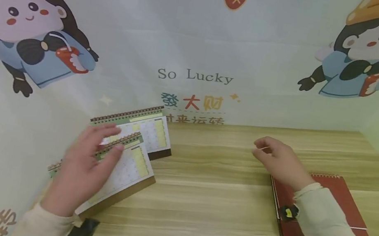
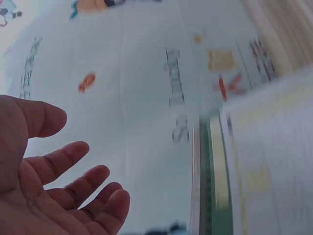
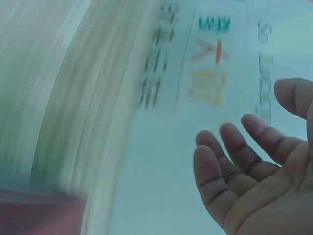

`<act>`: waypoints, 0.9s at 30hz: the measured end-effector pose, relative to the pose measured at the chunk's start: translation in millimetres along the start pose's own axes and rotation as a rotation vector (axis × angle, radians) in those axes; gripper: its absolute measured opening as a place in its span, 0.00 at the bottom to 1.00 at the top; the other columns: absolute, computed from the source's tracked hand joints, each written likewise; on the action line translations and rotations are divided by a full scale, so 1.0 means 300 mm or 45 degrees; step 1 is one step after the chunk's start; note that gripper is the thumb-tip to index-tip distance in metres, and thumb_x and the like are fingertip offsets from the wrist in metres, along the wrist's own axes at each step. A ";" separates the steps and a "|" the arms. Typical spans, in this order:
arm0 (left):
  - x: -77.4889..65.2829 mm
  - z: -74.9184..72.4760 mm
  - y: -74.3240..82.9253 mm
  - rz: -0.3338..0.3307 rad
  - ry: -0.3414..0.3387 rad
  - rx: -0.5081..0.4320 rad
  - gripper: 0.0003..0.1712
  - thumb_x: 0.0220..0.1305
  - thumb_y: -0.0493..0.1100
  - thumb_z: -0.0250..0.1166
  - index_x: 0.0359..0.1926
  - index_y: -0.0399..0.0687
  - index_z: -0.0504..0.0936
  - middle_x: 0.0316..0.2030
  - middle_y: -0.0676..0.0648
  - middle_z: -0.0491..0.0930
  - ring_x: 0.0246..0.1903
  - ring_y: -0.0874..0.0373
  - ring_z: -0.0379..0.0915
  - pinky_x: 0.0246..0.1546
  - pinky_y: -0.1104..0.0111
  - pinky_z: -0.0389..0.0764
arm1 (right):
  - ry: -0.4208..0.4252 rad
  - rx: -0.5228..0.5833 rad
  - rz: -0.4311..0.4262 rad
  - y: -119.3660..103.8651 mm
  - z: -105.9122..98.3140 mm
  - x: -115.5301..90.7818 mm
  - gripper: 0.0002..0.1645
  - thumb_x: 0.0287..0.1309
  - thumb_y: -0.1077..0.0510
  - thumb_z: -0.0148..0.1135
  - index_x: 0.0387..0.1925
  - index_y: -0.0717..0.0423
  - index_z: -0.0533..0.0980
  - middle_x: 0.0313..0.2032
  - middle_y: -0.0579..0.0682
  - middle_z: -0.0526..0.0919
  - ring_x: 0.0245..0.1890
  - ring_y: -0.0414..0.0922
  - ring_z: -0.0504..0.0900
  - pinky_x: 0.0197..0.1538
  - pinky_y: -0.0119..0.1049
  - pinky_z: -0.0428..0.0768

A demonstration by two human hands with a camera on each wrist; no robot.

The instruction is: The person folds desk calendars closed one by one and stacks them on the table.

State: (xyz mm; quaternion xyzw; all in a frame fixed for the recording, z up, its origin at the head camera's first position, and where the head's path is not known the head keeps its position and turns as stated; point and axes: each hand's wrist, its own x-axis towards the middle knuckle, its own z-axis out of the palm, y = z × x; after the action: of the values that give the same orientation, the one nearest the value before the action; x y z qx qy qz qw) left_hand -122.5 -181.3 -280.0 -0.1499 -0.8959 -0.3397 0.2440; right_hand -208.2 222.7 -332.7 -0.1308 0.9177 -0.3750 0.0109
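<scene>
Two spiral-bound desk calendars stand at the left of the table in the head view, the front calendar overlapping the rear calendar. Their printed white pages face the camera. Over the front calendar hovers my left hand, fingers loosely bent; in the left wrist view this hand holds nothing, and a calendar page is to its right. My right hand is raised above the far end of a dark red spiral-bound calendar lying at the right. Its fingers are relaxed around nothing.
The wood-grain table runs between the calendars. A printed cloth backdrop with cartoon figures and lettering rises behind and along both sides. Black straps with small devices sit on both wrists.
</scene>
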 end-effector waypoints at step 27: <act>-0.240 -0.115 -0.320 -0.782 0.063 0.147 0.39 0.73 0.54 0.57 0.72 0.32 0.59 0.70 0.31 0.56 0.66 0.35 0.57 0.54 0.59 0.77 | -0.106 0.310 -0.189 -0.305 0.472 0.201 0.23 0.68 0.52 0.60 0.60 0.58 0.73 0.60 0.53 0.77 0.63 0.52 0.72 0.61 0.48 0.72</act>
State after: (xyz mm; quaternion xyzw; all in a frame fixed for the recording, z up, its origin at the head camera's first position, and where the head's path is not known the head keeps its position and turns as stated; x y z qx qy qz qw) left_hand -92.4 -281.8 -347.7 0.1503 -0.9109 -0.3497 0.1596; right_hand -228.3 48.0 -366.7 -0.2114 0.8520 -0.4775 0.0370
